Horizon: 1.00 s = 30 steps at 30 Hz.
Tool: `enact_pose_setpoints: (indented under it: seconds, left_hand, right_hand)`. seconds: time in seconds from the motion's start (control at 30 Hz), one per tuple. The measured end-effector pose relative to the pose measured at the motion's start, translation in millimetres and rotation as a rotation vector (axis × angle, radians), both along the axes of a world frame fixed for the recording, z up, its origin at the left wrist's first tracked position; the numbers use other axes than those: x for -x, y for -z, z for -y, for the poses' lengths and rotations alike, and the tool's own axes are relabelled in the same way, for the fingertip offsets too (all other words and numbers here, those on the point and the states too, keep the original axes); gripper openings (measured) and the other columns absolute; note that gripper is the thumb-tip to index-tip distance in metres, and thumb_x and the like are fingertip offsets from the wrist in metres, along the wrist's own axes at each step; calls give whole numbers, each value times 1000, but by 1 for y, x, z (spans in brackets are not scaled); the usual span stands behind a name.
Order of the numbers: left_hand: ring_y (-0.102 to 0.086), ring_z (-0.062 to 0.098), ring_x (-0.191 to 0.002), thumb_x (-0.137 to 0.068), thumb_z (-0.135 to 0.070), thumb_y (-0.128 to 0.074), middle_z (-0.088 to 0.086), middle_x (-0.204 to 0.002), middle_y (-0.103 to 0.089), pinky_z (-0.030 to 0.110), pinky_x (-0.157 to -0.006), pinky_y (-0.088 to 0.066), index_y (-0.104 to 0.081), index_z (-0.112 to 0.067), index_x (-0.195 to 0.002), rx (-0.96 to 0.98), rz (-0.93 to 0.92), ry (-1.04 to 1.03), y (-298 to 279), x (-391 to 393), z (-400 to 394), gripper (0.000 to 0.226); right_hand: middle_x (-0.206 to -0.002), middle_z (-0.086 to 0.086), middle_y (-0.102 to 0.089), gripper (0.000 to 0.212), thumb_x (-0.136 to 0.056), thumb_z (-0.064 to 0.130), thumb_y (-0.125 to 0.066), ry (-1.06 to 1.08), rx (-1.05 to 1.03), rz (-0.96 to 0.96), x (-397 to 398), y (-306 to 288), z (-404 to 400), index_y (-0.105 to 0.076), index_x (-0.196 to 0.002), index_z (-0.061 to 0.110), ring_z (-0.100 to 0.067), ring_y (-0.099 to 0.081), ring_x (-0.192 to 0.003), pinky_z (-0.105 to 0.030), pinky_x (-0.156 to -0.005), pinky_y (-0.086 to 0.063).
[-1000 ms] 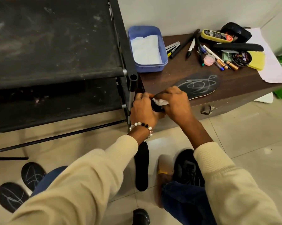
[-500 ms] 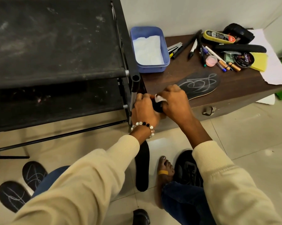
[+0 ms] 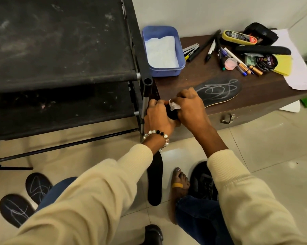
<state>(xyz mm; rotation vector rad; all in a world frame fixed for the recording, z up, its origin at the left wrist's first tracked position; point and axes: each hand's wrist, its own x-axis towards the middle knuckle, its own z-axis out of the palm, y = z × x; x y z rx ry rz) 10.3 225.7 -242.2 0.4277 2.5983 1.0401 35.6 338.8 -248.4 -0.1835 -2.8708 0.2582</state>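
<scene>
At the counter's [image 3: 255,96] near left corner, our left hand [image 3: 158,118] grips a black insole [image 3: 172,114] while our right hand [image 3: 189,107] pinches a white wipe [image 3: 174,105] against it, a scribbled insole [image 3: 219,91] lying just beyond along the near edge.

Three scribbled insoles [image 3: 219,91] show: one right of the single blue tub [image 3: 182,55], two far left. One polish tin [image 3: 266,63] lies right.

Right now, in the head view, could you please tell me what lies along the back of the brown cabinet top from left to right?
Blue tub, black-and-white marker, pink cap, polish tin, yellow sponge, white paper.
</scene>
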Motion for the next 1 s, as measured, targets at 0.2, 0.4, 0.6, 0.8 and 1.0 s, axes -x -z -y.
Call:
enact_pose_setpoints:
  seconds: [0.2,0.4,0.6,0.8,1.0]
  left_hand:
    - [-53,25,-114,-80,-20,-74,5,-131,-47,31,-87,-46,-55,-16,-127,19,-3,-5,0,1,-2,51]
    - [-57,21,-104,-65,-32,-85,2,-124,-50,28,-80,-47,-59,-17,-121,-5,2,-5,3,0,-2,63]
    - [-57,21,-104,-69,-32,-83,3,-124,-49,26,-78,-44,-59,-16,-121,5,-7,-8,4,0,-2,60]
    - [-57,25,-107,-77,-28,-77,5,-126,-49,32,-85,-48,-58,-15,-124,17,-26,-7,5,0,-3,52]
    - [-57,21,-103,-63,-35,-86,3,-121,-50,31,-82,-51,-59,-16,-121,18,-9,11,4,0,-2,66]
  right_hand:
    - [-81,-20,-67,16,-70,6,-66,-89,47,52,-3,-6,3,-74,-82,0,-39,-60,-77,-33,-56,-44]
    - [-73,-16,-67,20,-56,0,-72,-96,5,23,-3,-6,-9,-74,-75,0,-37,-61,-66,-31,-49,-49]
    - [-75,-17,-66,27,-50,-4,-80,10,8,46,0,1,-5,-74,-77,0,-38,-62,-71,-26,-53,-44]
    - [-78,-11,-69,17,-68,11,-63,-167,40,-4,-12,-4,-2,-76,-79,6,-31,-62,-71,-27,-52,-46]
    - [-73,-17,-64,28,-49,-8,-75,66,-1,16,0,1,-15,-74,-76,0,-39,-61,-70,-27,-52,-44]
